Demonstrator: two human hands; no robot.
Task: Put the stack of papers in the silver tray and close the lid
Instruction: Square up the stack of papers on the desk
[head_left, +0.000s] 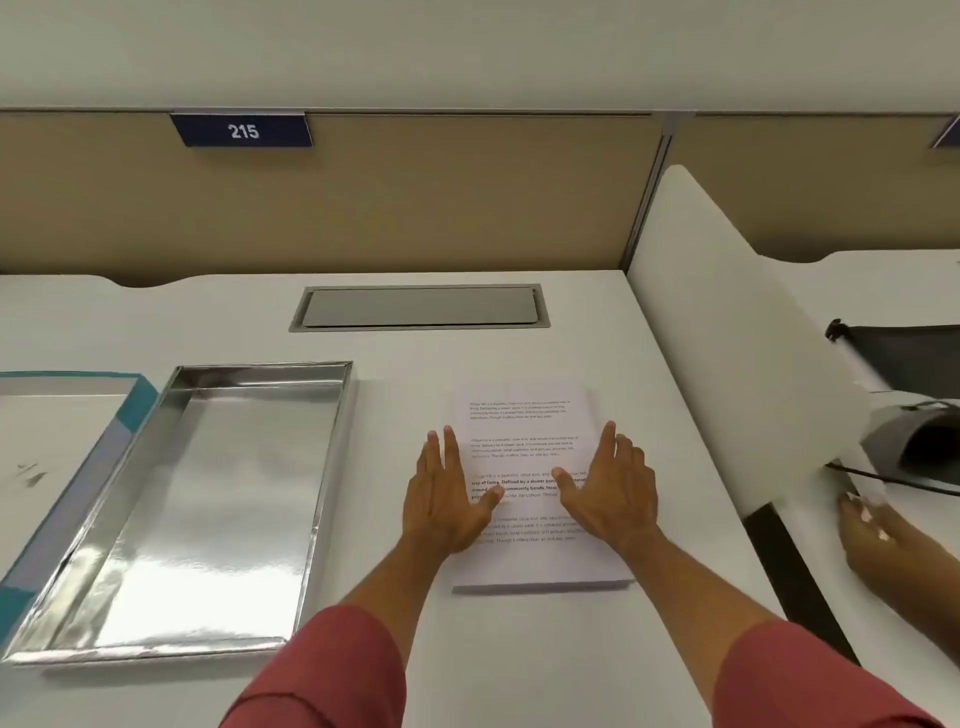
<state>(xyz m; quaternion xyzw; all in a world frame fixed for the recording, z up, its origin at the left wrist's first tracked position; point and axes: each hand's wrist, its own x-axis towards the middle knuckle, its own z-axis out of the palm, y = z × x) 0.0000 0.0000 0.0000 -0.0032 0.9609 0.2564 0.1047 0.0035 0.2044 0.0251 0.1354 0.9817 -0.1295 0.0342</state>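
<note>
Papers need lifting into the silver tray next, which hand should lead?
Probably the left hand: it rests on the paper stack's left side, nearest the empty silver tray to its left. The right hand rests on the stack's far side and can support.

1. My left hand and right hand lie spread over the stack of papers on the worktop.
2. I see the silver tray lying open just beside it, with the lid at its far side.

Left hand, right hand flat, fingers spread, palms down.
</note>
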